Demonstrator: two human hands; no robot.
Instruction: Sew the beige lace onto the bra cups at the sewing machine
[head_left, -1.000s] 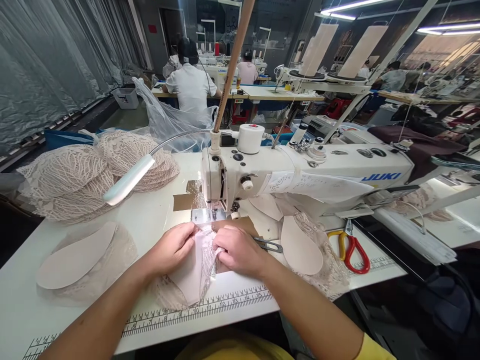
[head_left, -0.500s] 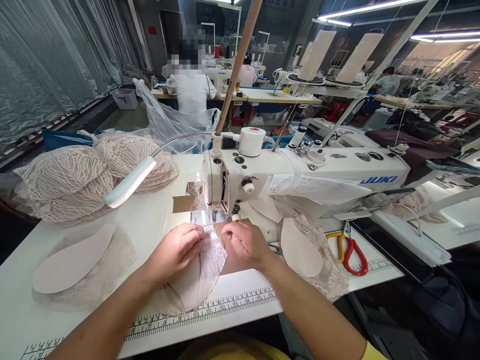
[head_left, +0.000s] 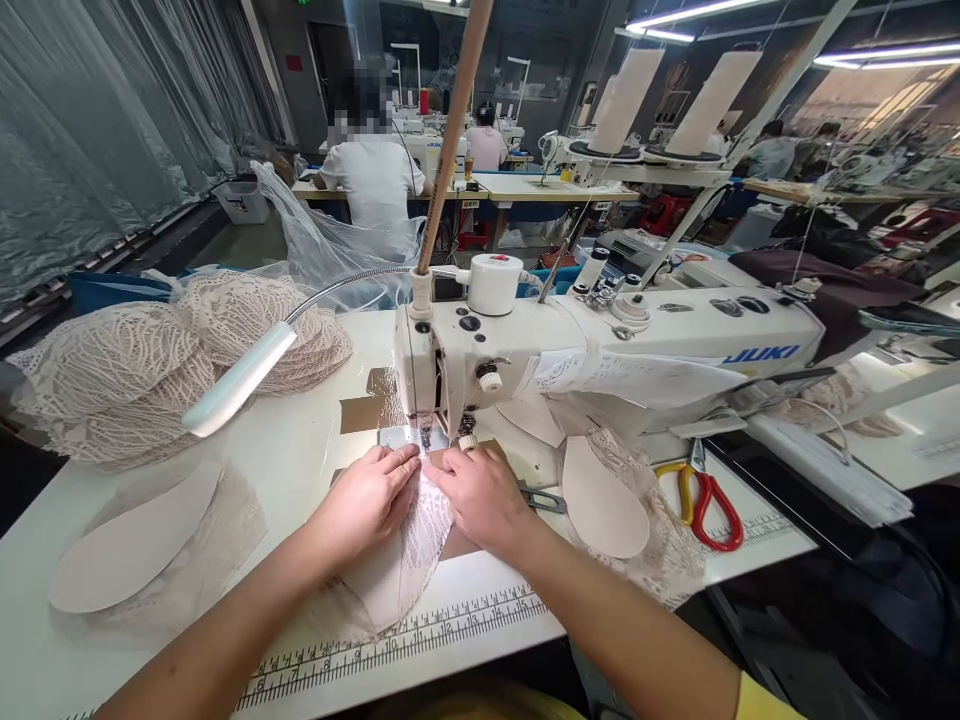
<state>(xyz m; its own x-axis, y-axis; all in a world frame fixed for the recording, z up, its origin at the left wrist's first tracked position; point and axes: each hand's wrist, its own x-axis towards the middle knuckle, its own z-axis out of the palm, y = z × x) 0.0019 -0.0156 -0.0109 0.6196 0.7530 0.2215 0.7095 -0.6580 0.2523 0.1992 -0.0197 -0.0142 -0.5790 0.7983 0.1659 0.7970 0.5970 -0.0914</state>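
Note:
My left hand (head_left: 367,500) and my right hand (head_left: 480,497) lie side by side on a lace-and-foam cup piece (head_left: 401,575), fingers stretched flat and pressing it to the table just in front of the needle (head_left: 426,437) of a white JUKI sewing machine (head_left: 600,350). The piece's top edge sits at the presser foot, between my fingertips. Its lower part spreads toward the printed ruler (head_left: 390,640) along the table's front edge.
A heap of lace cups (head_left: 150,360) fills the back left, a foam piece on lace (head_left: 127,550) lies front left, another foam piece (head_left: 604,500) lies right of my hands. Thread snips (head_left: 541,497), red-and-yellow scissors (head_left: 705,505), a gooseneck lamp (head_left: 232,385). People sit at machines behind.
Both hands slid forward with the piece toward the needle. My right hand, lifted and pinching half a second ago, now lies flat on the lace.

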